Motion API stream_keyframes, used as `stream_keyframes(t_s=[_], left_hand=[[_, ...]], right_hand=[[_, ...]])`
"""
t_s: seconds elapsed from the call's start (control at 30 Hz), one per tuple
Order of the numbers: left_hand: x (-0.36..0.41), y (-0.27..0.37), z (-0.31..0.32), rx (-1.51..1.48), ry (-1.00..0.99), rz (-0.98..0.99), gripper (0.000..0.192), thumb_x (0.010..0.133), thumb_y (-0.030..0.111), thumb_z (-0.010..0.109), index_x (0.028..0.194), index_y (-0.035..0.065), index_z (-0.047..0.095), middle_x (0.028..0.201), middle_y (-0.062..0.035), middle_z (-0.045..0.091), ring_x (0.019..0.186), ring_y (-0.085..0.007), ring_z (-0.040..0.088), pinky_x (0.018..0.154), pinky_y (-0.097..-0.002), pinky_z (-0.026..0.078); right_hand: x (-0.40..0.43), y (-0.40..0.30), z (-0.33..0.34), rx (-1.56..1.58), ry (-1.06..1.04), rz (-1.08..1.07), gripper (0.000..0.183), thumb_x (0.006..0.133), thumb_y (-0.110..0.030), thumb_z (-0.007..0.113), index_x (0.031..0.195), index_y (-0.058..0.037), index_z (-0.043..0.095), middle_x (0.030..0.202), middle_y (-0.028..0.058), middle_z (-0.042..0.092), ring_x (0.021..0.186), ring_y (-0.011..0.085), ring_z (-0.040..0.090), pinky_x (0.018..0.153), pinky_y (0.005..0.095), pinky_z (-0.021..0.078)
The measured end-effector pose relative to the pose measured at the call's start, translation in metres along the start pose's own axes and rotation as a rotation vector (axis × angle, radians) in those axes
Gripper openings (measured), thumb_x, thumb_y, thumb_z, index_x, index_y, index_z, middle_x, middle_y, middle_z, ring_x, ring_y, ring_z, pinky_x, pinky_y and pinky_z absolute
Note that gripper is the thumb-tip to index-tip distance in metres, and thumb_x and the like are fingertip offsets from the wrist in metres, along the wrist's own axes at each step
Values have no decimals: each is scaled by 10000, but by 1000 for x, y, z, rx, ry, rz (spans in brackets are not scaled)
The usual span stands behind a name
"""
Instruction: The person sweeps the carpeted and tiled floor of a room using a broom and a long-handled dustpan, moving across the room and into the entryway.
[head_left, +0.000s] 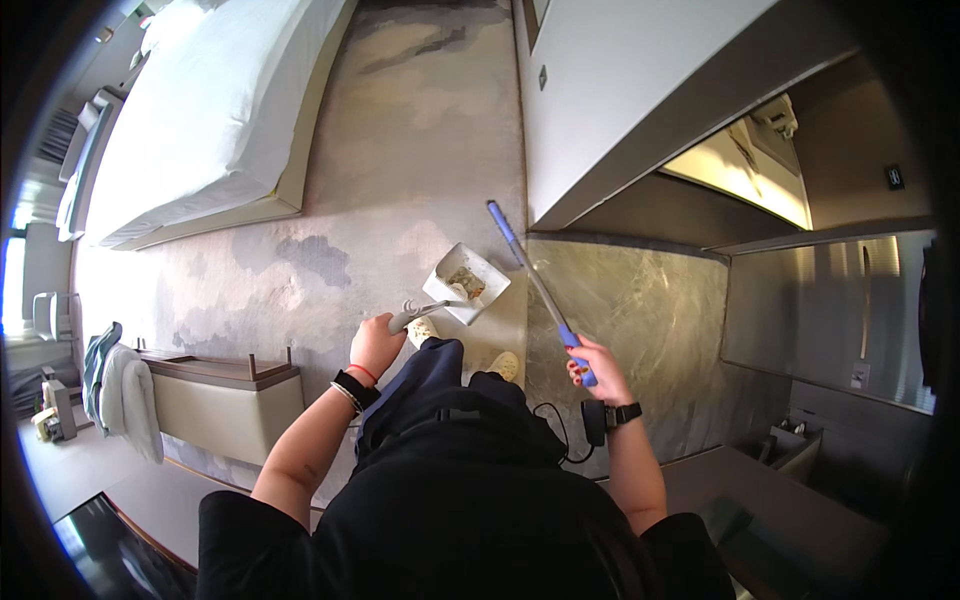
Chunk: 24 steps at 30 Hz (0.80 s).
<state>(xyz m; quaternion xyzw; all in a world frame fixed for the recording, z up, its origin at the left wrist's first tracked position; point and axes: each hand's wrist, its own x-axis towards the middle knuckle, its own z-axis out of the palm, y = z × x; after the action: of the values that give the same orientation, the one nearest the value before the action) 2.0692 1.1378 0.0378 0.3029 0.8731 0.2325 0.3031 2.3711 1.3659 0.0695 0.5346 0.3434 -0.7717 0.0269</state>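
Observation:
My left hand (377, 343) is closed around the grey handle of a long-handled dustpan. The white pan (486, 302) is by my feet, near the line where carpet meets stone floor. Inside the pan lies greyish and brown debris (466, 282), and a row of comb teeth shows at its side. In my right hand (600, 366) is a metal rod (545, 291) with blue-purple grips at both ends. It slants forward and left over the stone floor, its far end near the wall corner. I cannot tell what tool the rod belongs to.
A bed with white sheets (202, 127) stands ahead on the left. To my left is an upholstered bench (225, 405) with a tray and white bedding. A white wall (600, 82) and its dark-edged corner are ahead right. A desk (765, 487) is at lower right.

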Motion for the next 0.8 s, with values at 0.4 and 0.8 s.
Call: stream_keyframes(t_s=[0.4, 0.8], left_hand=[[4, -99, -66, -86, 197, -232, 252, 676, 219, 656, 788, -4, 621, 709, -217, 598, 726, -376, 591, 635, -418, 463], [44, -149, -114, -415, 433, -477, 170, 696, 148, 637, 727, -16, 607, 447, -52, 472, 398, -136, 481, 423, -300, 368]], right_hand=[[84, -72, 79, 101, 32, -1, 161, 804, -106, 550, 949, -80, 485, 630, 29, 481, 480, 90, 457, 419, 199, 371], [178, -156, 196, -348, -69, -178, 323, 736, 1, 545, 1055, 24, 500, 616, 32, 480, 481, 109, 479, 406, 267, 404]])
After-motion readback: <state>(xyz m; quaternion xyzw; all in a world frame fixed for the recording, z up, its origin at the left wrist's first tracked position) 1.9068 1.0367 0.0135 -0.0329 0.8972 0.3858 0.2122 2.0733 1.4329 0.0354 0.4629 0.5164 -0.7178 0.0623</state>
